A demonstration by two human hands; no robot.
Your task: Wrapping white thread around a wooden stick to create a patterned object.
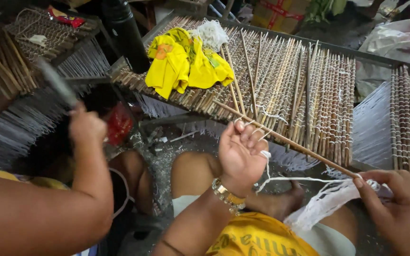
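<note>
Workshop floor, stick frame (309, 80) | left hand (243, 151) pinches white string (290, 179) | right hand (399, 208) fingers pinch string bundle (323, 204)

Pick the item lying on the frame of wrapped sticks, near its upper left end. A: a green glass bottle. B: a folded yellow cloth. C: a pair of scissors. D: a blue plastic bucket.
B: a folded yellow cloth lies on the frame of wrapped sticks, beside a small bundle of white string.
</note>
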